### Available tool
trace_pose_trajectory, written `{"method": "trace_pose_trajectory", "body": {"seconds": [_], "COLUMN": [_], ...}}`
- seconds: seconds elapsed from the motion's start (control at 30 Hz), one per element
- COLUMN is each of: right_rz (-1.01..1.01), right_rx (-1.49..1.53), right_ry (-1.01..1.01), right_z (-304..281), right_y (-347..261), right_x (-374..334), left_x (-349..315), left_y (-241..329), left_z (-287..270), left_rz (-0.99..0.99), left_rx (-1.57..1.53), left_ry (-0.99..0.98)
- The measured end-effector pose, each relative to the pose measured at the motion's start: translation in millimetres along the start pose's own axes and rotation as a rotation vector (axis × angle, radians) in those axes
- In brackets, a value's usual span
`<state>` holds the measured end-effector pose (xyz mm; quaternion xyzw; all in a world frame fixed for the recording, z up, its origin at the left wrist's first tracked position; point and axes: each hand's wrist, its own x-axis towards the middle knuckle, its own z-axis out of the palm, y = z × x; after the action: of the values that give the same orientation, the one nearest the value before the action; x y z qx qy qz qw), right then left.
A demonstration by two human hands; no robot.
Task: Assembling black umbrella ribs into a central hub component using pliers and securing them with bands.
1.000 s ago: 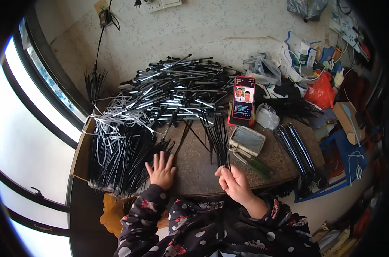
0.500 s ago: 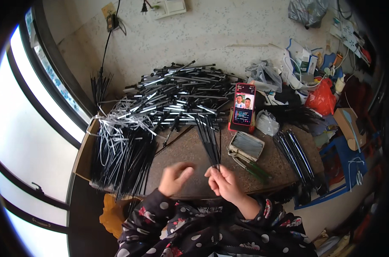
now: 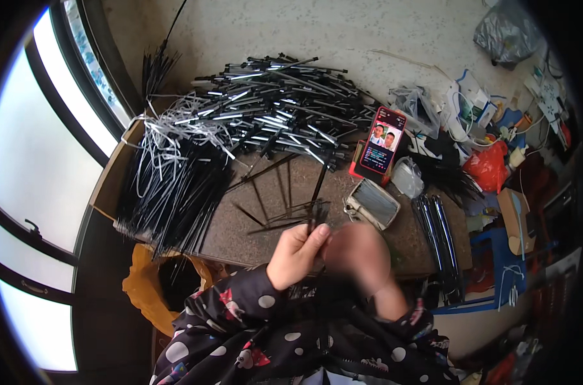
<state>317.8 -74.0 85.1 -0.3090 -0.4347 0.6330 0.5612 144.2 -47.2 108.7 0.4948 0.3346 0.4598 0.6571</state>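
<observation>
My left hand (image 3: 296,254), closed with its thumb on top, grips a bundle of thin black rods (image 3: 318,212) near the table's front edge. From the bundle, several thin rods (image 3: 261,199) splay over the tabletop toward the left and far side. One thicker black rod (image 3: 320,181) points away from me toward the pile. Close on the right of the bundle is my right hand (image 3: 357,254), smeared by motion; its fingers cannot be made out.
Black and silver rods (image 3: 285,109) form a large heap at the back. On the left, a box (image 3: 112,168) holds black rods and white strips (image 3: 176,128). A phone (image 3: 382,142) leans on a red stand; beside it are a tin of thin rods (image 3: 372,204) and a plastic bag (image 3: 407,178).
The view has shifted. My left hand, formerly apart and empty, now grips the bundle. My right hand has left its front end and moved right. Several rods have spread out over the table.
</observation>
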Motion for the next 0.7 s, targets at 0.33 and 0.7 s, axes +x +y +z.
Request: {"method": "trace_pose_trajectory", "body": {"seconds": [0.33,0.7], "right_rz": [-0.566,-0.483], "right_rx": [-1.424,-1.231], "right_ry": [-0.306,-0.24], "right_z": [-42,-48], "right_y": [77,86], "right_x": [8,16], "left_x": [-13,-99], "left_y": [50,-126], "left_z": [-47,-66], "left_rz": [-0.038,-0.069], "left_rx": [0.257,1.246], "left_ry": [-0.084,-0.435]}}
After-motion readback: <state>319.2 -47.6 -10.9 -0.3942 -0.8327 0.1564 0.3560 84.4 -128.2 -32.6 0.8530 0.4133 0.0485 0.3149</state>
